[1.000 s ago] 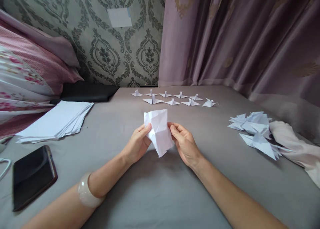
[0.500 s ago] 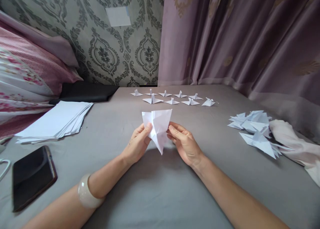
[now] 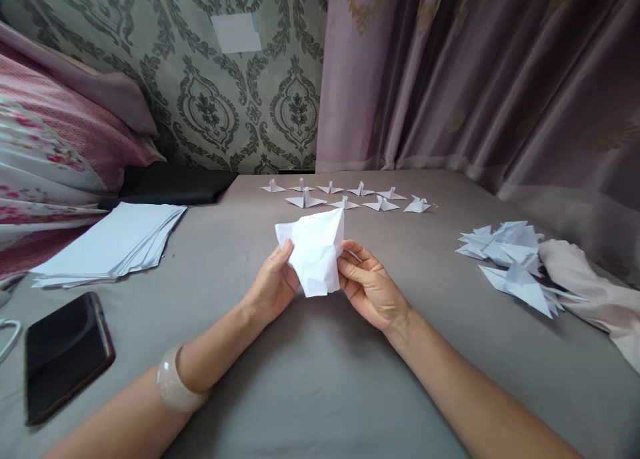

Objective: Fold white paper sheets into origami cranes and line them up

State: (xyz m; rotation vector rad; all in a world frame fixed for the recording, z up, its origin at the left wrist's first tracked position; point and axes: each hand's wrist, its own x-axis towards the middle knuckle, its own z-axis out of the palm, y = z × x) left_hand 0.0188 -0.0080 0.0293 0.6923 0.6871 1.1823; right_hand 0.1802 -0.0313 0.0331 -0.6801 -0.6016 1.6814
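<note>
A white folded sheet of paper (image 3: 316, 251) is held up above the grey cloth, its folds partly spread and its lower edge blunt. My left hand (image 3: 276, 276) pinches its left side, thumb on the near face and fingers behind. At the right edge, my right hand (image 3: 367, 282) grips the paper between thumb and fingers; the fingertips are partly hidden by it. Behind the hands stand several small folded paper cranes (image 3: 305, 199) in two rows, wings spread.
A stack of white sheets (image 3: 110, 239) lies at left, with a black phone (image 3: 67, 355) nearer. More folded paper pieces (image 3: 515, 245) are heaped at right beside a pale cloth (image 3: 585, 285). A black flat item (image 3: 173, 184) lies by the patterned wall.
The paper has opened out between my hands: its pointed lower tip is now a wider, blunt edge, and its upper left corner has shifted left. Both hands stay nearly in place.
</note>
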